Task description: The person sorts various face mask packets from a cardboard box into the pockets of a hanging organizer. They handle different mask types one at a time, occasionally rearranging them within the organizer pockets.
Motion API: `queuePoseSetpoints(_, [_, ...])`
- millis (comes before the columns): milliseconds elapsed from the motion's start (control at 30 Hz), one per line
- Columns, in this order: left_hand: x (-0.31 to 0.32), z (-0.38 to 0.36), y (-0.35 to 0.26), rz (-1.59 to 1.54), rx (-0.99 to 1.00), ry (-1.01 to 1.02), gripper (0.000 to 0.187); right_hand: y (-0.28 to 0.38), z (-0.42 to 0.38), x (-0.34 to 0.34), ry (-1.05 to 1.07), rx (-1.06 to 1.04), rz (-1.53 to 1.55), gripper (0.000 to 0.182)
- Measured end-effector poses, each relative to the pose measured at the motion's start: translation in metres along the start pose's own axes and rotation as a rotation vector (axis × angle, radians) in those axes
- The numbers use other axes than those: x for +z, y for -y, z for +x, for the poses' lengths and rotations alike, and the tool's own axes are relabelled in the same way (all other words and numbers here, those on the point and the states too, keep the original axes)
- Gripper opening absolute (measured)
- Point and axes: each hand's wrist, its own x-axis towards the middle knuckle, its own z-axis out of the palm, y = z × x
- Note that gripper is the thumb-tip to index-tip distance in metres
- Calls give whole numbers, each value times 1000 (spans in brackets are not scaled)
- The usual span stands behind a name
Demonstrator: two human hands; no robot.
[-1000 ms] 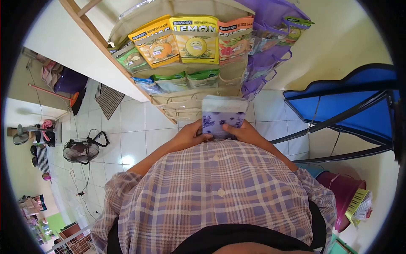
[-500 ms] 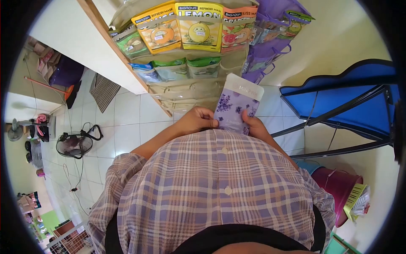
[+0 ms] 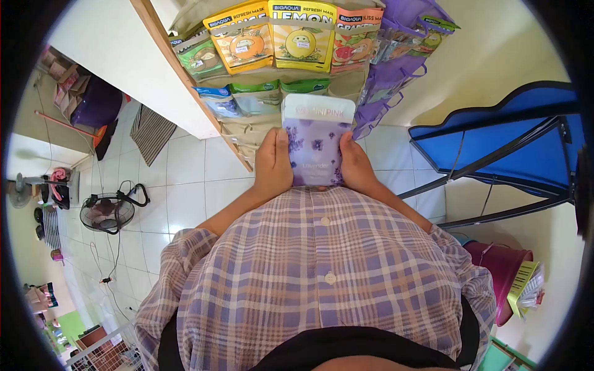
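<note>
Upright in front of my shirt is a purple and white packet [image 3: 315,145] marked "MINIPINK" and "Lavender", printed with purple flowers. My left hand [image 3: 273,161] grips its left edge, thumb at the front. On the opposite edge my right hand [image 3: 359,162] grips it the same way; the fingers of both hands are hidden behind the packet. Just beyond it hangs a beige pocket organizer [image 3: 238,133]. Its upper pockets hold an orange mask pack [image 3: 242,40], a lemon mask pack [image 3: 302,38] and a grapefruit mask pack [image 3: 356,43]. Green and blue packs sit in the row below.
A purple hanging organizer [image 3: 387,80] is on the wall at the right. Beside it a blue folding panel with black legs [image 3: 495,139] leans out. A maroon bucket [image 3: 495,260] stands at lower right. On the tiled floor at left lie a black fan [image 3: 106,212] and a striped mat [image 3: 151,133].
The packet has moved left and up, and turned from tilted to nearly straight. My left hand has shifted from its lower left corner up along the side; my right hand moved left with it.
</note>
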Motion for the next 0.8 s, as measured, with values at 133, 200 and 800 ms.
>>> queuePoseSetpoints(133, [-4,-19,4,131,37,-14,29,-41,15,-14,-229,-282,-225,43])
queuePoseSetpoints(200, [-6,-23,1,150,9,8,29,-38,21,-14,-260,-325,-152,38])
queuePoseSetpoints(800, [20,8,-16,-80,-22,-83,25,11,15,-7,-111,-352,-115,40])
